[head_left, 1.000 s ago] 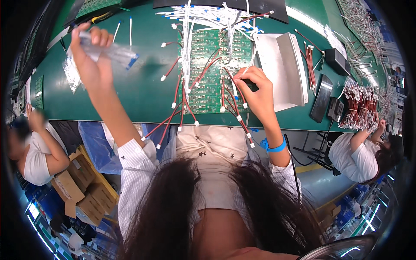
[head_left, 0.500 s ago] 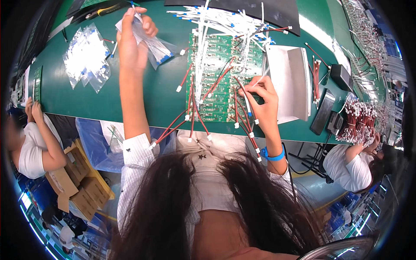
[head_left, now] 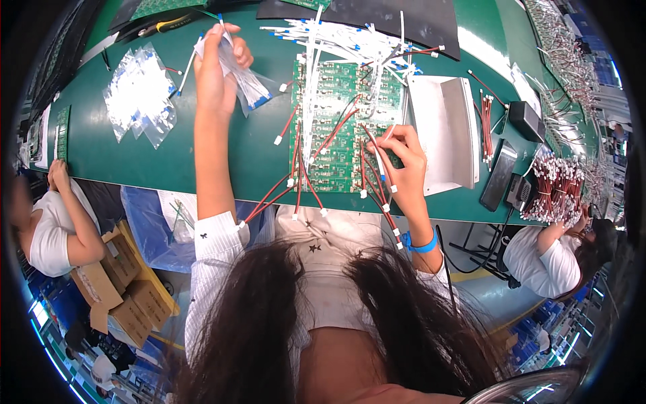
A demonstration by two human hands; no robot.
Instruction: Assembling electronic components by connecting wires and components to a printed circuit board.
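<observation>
My left hand point(head_left: 217, 77) is raised over the left part of the bench, its fingers closed around a clear plastic bag point(head_left: 254, 93) of white flat cables with blue ends. My right hand point(head_left: 405, 160) is at the right side of a green circuit board panel point(head_left: 340, 161), thumb and fingertips pinching a white flat cable point(head_left: 381, 161) with a blue end. Red-and-black wires point(head_left: 311, 185) with white plugs stick out from the panel and hang past the bench edge. More white flat cables point(head_left: 310, 87) lie across the panel. The fingertips hide where the pinched cable meets the board.
A second bag of flat cables point(head_left: 140, 94) lies at left, and a loose pile of them point(head_left: 336, 39) behind the panel. To the right are a white tray point(head_left: 441, 135), a black box point(head_left: 526, 121) and bundled wires point(head_left: 555, 188). Co-workers sit at both sides.
The view has shifted slightly. My left hand and its bag sit a little further right and nearer. My right hand keeps its pinch beside the panel, with little movement.
</observation>
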